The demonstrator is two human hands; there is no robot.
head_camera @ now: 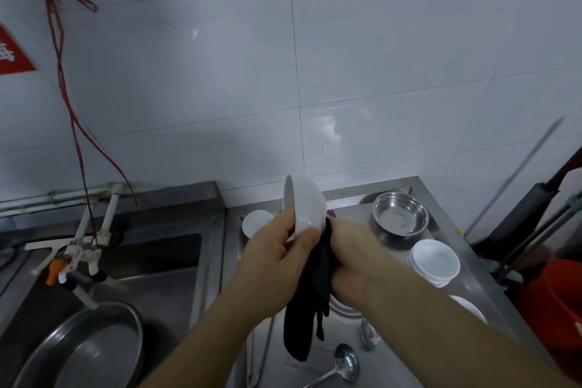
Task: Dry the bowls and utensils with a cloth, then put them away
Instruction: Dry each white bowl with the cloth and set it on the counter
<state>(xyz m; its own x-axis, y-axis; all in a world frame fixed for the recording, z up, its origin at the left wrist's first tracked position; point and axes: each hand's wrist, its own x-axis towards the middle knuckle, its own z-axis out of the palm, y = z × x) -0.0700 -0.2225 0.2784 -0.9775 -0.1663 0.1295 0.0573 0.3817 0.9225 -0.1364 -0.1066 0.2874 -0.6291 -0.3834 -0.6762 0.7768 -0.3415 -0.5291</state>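
Observation:
A white bowl [304, 205] is held up on edge above the steel counter, its opening facing left. My left hand [274, 253] grips it at the lower rim, thumb on the outside. My right hand [352, 258] holds a dark cloth [310, 302] bunched against the bowl's underside; the cloth's tail hangs down between my forearms. On the counter lie a steel ladle [345, 364], a stack of white bowls [434, 260], a steel bowl [400, 214] and a small white bowl [256, 222].
A steel sink [151, 264] with a large steel basin [94, 350] and a tap [78, 264] lies at the left. Long utensil handles [261, 356] lie under my left forearm. A red bucket [557, 302] and mop handles stand at the right. Tiled wall behind.

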